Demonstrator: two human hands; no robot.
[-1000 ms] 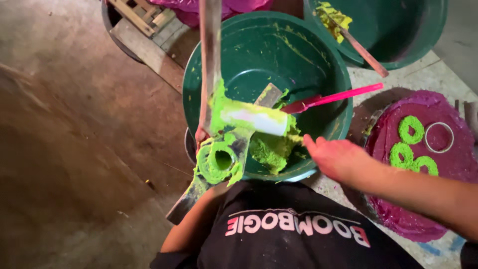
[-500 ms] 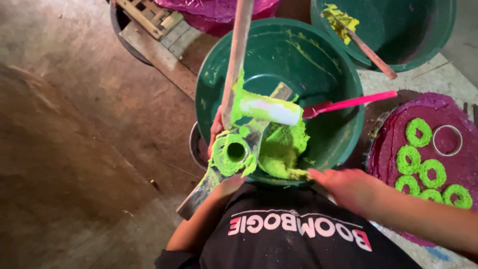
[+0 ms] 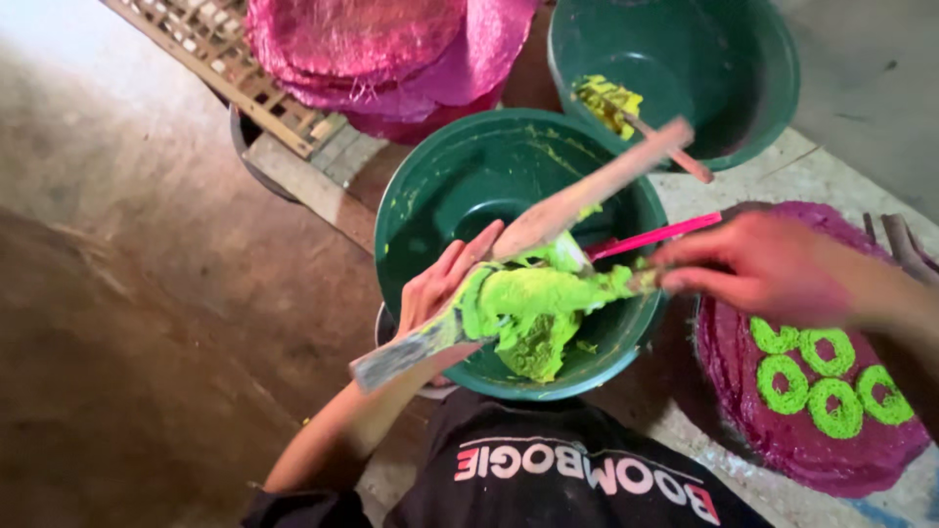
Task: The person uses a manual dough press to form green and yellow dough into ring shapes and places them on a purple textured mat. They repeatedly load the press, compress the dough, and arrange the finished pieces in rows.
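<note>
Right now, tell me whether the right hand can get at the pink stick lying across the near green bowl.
Probably yes: the right hand hovers beside the pink stick, nothing between them.

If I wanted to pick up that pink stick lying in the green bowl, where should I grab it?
Probably the clean outer end of the pink stick, coming from the right, outside the green bowl. That end pokes over the rim, bare and within reach, while the inner end runs under the green paste by the right hand and would likely be messy.
</note>
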